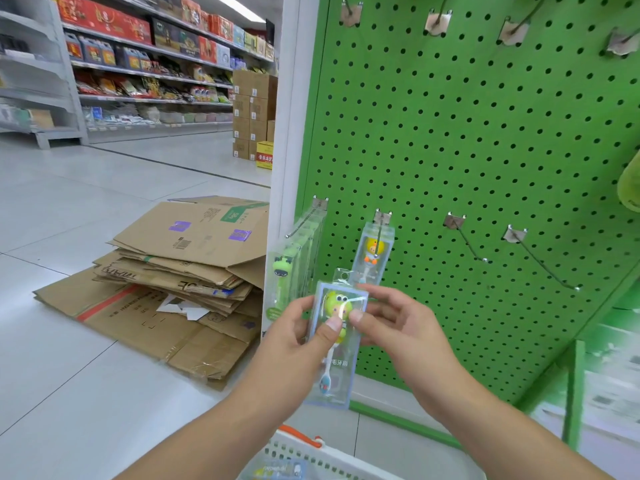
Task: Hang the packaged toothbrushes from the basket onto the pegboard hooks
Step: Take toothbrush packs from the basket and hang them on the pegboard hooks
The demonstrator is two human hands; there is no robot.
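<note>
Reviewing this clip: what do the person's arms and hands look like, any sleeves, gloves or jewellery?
Both forearms are bare as far as the frame shows, with no sleeve in view. The left hand and right hand wear no gloves. No rings, watch or wristband are visible. The thumbnails are short and unpainted.

You're in a retail shop, supermarket aisle. Giveaways: long shelving (149,64) stocked with boxed and bagged goods, a stack of sealed cartons (252,112) at the aisle end, flattened cardboard (166,282) on the tiled floor (69,358). Right beside you, a green pegboard (467,150) with metal display hooks (540,258) carrying packaged toothbrushes (372,254).
</note>
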